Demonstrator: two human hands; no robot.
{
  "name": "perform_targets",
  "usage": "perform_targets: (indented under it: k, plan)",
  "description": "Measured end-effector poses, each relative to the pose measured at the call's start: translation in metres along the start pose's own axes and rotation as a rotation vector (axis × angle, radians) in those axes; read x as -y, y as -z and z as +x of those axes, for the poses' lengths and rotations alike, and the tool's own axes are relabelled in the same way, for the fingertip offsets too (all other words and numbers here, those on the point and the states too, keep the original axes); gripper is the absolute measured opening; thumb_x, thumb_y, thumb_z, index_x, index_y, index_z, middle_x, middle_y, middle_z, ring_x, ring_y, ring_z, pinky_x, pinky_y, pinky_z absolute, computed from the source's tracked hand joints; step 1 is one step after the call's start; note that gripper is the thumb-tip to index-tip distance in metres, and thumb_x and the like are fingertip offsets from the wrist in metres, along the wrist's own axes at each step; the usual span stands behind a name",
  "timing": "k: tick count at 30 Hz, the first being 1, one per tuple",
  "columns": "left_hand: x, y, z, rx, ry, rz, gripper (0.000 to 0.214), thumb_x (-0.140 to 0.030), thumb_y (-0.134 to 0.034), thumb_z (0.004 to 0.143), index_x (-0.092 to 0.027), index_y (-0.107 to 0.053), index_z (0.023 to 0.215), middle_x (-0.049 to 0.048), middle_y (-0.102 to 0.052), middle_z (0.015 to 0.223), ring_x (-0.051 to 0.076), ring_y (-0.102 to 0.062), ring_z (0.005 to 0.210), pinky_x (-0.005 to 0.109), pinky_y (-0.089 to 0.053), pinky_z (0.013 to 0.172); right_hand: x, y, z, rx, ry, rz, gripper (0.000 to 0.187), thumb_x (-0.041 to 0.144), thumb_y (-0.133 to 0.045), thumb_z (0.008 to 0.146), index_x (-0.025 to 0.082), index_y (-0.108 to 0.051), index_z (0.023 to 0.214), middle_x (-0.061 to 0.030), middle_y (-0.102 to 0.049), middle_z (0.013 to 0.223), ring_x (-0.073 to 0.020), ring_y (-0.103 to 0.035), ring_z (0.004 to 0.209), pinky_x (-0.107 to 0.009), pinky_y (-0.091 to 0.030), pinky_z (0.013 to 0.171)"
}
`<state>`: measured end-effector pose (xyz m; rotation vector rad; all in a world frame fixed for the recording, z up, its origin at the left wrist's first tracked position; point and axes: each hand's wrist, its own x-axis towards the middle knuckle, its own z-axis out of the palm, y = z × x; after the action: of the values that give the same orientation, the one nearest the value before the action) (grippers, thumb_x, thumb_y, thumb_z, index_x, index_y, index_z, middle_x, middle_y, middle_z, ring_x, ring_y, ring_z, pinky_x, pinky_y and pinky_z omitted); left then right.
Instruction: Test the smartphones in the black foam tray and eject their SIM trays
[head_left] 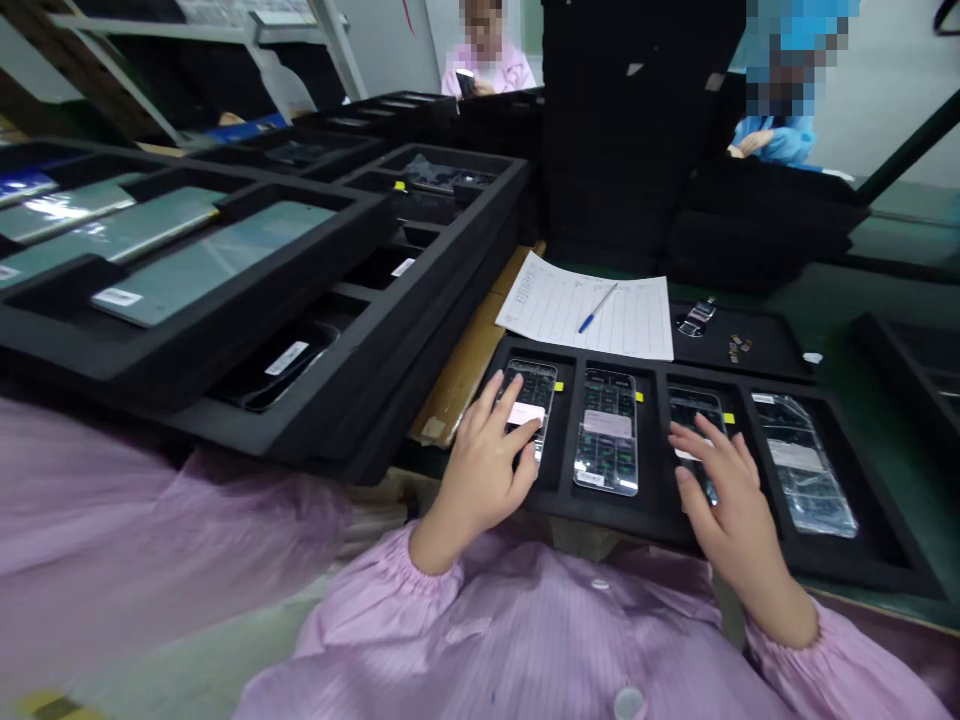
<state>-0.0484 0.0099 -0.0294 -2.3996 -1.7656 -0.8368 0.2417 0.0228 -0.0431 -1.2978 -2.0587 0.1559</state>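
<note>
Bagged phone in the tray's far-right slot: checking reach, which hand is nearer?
Right. The right hand rests one slot left of the bagged phone; the left hand rests three slots left, on the first phone.

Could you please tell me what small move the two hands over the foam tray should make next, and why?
Probably hook the fingers under the edges of the two phones and lift them. The left hand lies flat on the leftmost phone and the right hand on the third phone. Both phones sit down in their slots of the black foam tray, and neither looks gripped yet.
</note>
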Motion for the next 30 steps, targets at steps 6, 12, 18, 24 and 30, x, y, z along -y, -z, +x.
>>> perform_targets:
  k: [6,12,18,24,30]
  plan:
    - [0.006,-0.003,0.003,-0.041,-0.036,-0.004,0.034,-0.021,-0.046,0.093,-0.012,-0.073,0.111,0.0206,-0.043,0.155,0.042,-0.029,0.149,0.063,-0.040,0.110,-0.044,0.030,-0.014,-0.175,-0.149,-0.261,0.025,0.028,-0.046,0.095,0.020,-0.068,0.105,-0.0141,-0.063,0.132,-0.0368,-0.047,0.137,-0.068,-0.029,0.113]
    - [0.009,-0.006,0.005,-0.079,-0.031,-0.005,0.034,-0.024,-0.046,0.093,-0.013,-0.071,0.113,0.0191,-0.044,0.154,0.044,-0.029,0.148,0.066,-0.036,0.114,-0.046,0.030,-0.018,-0.010,-0.055,-0.340,0.032,0.021,-0.044,0.096,0.022,-0.074,0.106,-0.0120,-0.045,0.152,-0.0388,-0.029,0.148,-0.070,-0.021,0.115]
    - [0.014,-0.008,0.004,-0.120,-0.054,-0.016,0.032,-0.025,-0.048,0.093,-0.018,-0.069,0.114,0.0148,-0.045,0.154,0.042,-0.031,0.148,0.066,-0.035,0.115,-0.059,0.050,-0.024,-0.206,-0.144,-0.322,0.030,0.020,-0.045,0.093,0.020,-0.072,0.104,-0.0126,-0.053,0.146,-0.0349,-0.041,0.142,-0.066,-0.025,0.116]
    - [0.019,-0.011,0.005,-0.139,-0.077,-0.047,0.032,-0.026,-0.049,0.092,-0.022,-0.069,0.117,0.0102,-0.043,0.157,0.044,-0.030,0.148,0.069,-0.034,0.115,-0.100,0.072,-0.040,-0.301,-0.317,-0.416,0.028,0.024,-0.046,0.090,0.017,-0.073,0.096,-0.0154,-0.060,0.136,-0.0369,-0.046,0.138,-0.065,-0.033,0.112]
    - [0.020,-0.011,0.006,-0.156,-0.090,-0.062,0.035,-0.025,-0.050,0.091,-0.027,-0.066,0.121,0.0051,-0.038,0.160,0.044,-0.028,0.149,0.071,-0.033,0.115,-0.103,0.068,-0.040,-0.146,-0.368,-0.458,0.035,0.025,-0.042,0.092,0.020,-0.074,0.105,-0.0136,-0.049,0.149,-0.0377,-0.034,0.145,-0.070,-0.026,0.114]
